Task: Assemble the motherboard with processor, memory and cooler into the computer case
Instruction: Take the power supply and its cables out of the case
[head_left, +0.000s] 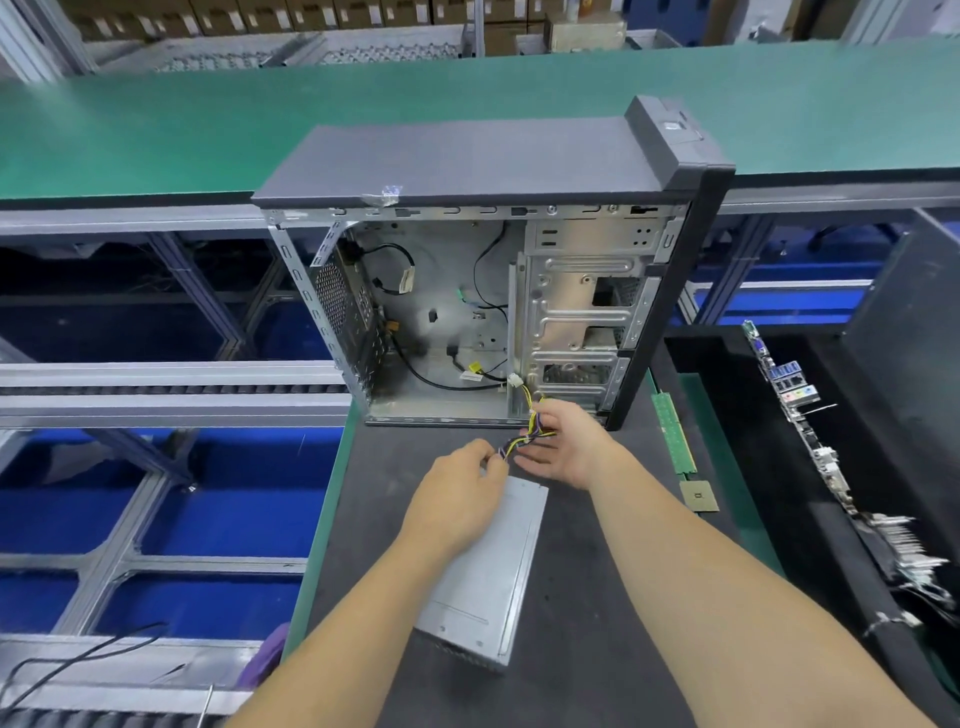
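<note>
On the dark bench mat (587, 649) beside the green conveyor (156, 124), my left hand (457, 493) pinches the wire bundle (524, 439) near the power supply (488, 577); my right hand (571, 441) closes around the same wires. The open case (467, 291) stands just beyond both hands, while the motherboard (800, 415) lies well to my right, long axis running away from me.

Single head-worn wide-angle view, looking forward and down from above the person's forearms. Close over the dark grey work mat (582, 649); the open grey metal computer case (467, 291) sits mid-frame just beyond the hands. The green conveyor belt (208, 124) crosses the upper frame, farther off. Edges bow from lens distortion. No second view to overlap.
</note>
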